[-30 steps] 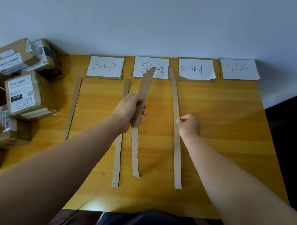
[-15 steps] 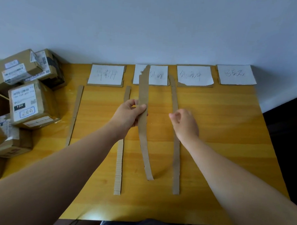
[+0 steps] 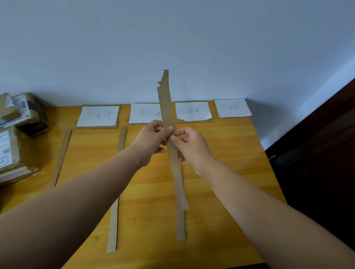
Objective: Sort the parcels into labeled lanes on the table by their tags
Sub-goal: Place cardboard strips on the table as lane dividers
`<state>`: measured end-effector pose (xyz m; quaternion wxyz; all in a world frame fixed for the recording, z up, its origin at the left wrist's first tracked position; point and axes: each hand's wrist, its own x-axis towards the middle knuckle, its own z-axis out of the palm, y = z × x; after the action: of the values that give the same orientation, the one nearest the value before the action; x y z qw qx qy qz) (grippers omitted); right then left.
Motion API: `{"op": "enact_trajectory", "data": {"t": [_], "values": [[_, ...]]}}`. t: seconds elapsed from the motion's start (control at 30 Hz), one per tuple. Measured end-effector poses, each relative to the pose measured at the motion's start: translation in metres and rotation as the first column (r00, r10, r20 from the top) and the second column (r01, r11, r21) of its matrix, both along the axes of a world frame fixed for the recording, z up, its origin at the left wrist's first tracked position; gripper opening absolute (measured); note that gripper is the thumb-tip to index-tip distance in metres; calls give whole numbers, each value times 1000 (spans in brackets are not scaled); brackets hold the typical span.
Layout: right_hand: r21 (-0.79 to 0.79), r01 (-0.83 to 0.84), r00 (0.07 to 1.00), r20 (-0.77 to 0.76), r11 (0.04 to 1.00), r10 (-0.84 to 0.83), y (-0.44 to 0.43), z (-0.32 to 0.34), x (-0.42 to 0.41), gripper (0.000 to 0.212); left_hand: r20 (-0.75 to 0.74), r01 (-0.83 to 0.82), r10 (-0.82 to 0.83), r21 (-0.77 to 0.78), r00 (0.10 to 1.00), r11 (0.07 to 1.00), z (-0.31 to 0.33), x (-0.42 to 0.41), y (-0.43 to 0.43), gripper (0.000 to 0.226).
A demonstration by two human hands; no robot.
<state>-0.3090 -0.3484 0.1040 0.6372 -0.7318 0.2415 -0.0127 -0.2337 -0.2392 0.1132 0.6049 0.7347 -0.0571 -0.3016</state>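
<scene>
desk (image 3: pixel 221 188): yellow wood, fills lower centre of frame, back edge against the pale wall.
parcels (image 3: pixel 9 140): brown boxes with white tags, stacked at left edge of frame on the desk's left end; none in any lane yet.
lane labels (image 3: pixel 97 116): four handwritten white sheets in a row along the desk's back edge, upper centre; writing too faint to read.
held strip (image 3: pixel 168 138): long cardboard strip, lifted off the desk, near-upright in frame centre, torn top end showing against the wall, crossing the second label.
laid strips (image 3: pixel 113 222): three dividers flat on the desk: far left, centre-left, and one at centre mostly hidden behind the held strip.
left hand (image 3: pixel 152 140): closed on the held strip, thumb and fingers pinching its middle.
right hand (image 3: pixel 189 147): also closed on the same strip, fingertips pinching just below the left hand's grip.
step (judgement): still building lanes; a divider looks missing between third and fourth labels.
how to do well: lay the strip flat, parallel to the others, top end at the gap between labels, press out the bow.
</scene>
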Motion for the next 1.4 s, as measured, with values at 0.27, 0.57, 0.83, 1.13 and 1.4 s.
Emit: {"op": "enact_trajectory", "data": {"t": [0.27, 0.57, 0.83, 1.13, 1.4], "values": [[-81, 210, 971, -95, 974, -217, -71, -19, -45, 7, -54, 51, -49, 25, 997, 998, -15, -28, -42, 25], [-312, 264, 891, -283, 913, -355, -122, -89, -75, 16, -78, 99, -88, 160, 993, 982, -47, -27, -47, 17], [-351, 161, 882, -368, 923, -294, -148, -116, -54, 21, -108, 57, -34, 220, 994, 974, -67, -11, -60, 11], [-387, 80, 847, -459, 919, -267, -161, -145, -38, 23, -165, 6, 45, 300, 985, 954, -85, 0, -57, 15], [-546, -83, 770, -566, 833, -294, -165, -151, -39, 29, -219, 43, 29, 317, 975, 947, -98, 3, -60, 16]]}}
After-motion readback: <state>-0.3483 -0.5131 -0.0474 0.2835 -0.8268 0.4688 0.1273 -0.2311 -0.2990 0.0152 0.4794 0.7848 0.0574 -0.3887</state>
